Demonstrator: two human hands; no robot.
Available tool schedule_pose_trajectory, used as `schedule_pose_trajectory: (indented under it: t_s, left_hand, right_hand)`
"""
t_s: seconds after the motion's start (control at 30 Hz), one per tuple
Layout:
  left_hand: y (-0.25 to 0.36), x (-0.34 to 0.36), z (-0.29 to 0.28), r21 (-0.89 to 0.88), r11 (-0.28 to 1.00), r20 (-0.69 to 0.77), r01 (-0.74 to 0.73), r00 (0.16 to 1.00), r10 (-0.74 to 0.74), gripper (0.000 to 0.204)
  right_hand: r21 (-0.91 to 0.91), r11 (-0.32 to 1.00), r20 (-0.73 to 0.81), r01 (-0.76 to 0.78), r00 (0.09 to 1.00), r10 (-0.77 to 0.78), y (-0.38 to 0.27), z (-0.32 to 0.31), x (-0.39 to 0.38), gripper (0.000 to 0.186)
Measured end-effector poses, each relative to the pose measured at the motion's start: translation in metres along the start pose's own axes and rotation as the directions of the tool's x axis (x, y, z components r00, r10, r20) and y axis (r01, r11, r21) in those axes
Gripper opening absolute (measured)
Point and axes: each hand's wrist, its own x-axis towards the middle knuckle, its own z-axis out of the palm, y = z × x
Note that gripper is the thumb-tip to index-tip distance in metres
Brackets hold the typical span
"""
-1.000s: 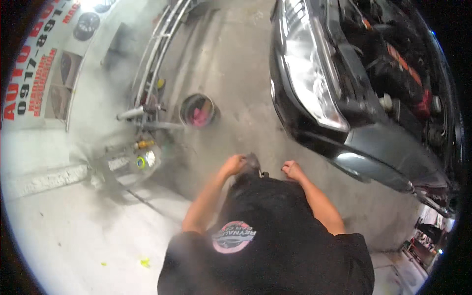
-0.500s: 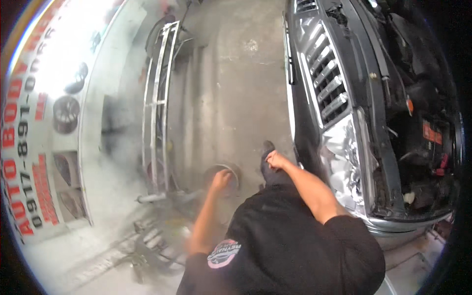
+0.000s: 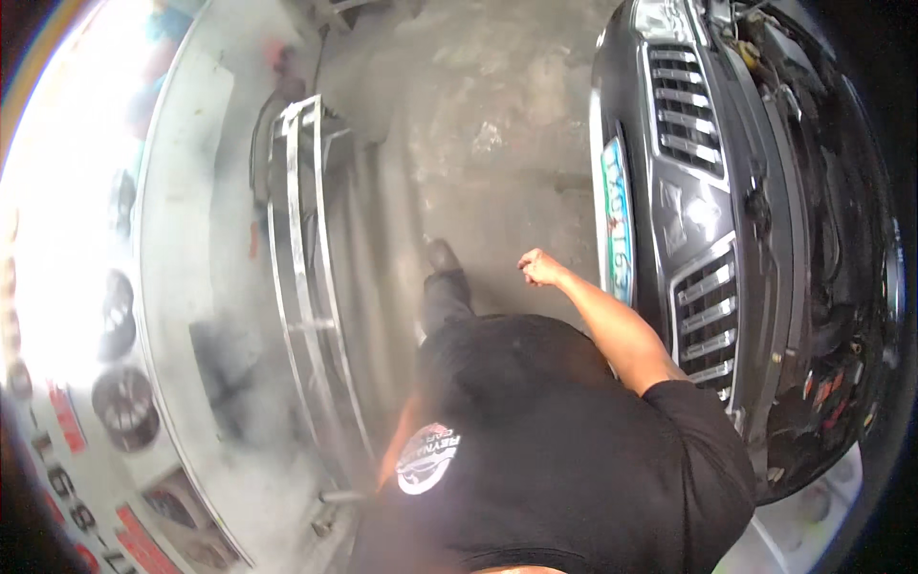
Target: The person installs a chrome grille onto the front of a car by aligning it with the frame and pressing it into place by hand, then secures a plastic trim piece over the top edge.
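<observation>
My right hand [image 3: 540,268] hangs over the floor in front of me, fingers curled closed, and no object shows in it. Nearest to it is the front of a dark vehicle [image 3: 703,206], with a chrome slatted grille [image 3: 708,306] and a plate [image 3: 617,220] on the bumper. Only a blurred strip of my left arm [image 3: 397,440] appears beside my dark shirt; the left hand itself is hidden. One shoe [image 3: 442,254] is stretched forward on the concrete floor [image 3: 497,191].
To my left stands a long, narrow metal frame [image 3: 304,239] close to a pale wall [image 3: 172,239]. A banner with wheel pictures [image 3: 126,407] hangs on that wall. On my right the vehicle's engine bay [image 3: 832,383] lies open. Haze or lens smear blurs the left side.
I have moved forward along the vehicle's front, and its plate has come into view. My left hand has dropped out of sight. A round container near it no longer shows.
</observation>
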Motion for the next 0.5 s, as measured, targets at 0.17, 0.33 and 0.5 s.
schedule_pose_trajectory:
  t_s: [0.17,0.33,0.5]
  left_hand:
    - [0.212,0.161,-0.205,-0.223,0.947,0.035,0.229,0.973,-0.227,0.035]
    - [0.395,0.334,-0.431,0.306,0.921,-0.114,-0.239,0.952,0.285,0.030]
    - [0.666,0.459,-0.452,0.111,0.961,-0.181,-0.253,0.946,0.270,0.038]
  right_hand:
    - [-0.328,0.944,-0.235,-0.038,0.971,-0.042,-0.004,-0.082,0.071,0.035]
    - [0.064,0.987,-0.406,0.148,0.907,-0.110,-0.103,-0.159,0.125,0.033]
    - [0.031,0.984,-0.331,-0.175,0.927,0.175,-0.073,-0.252,0.219,0.033]
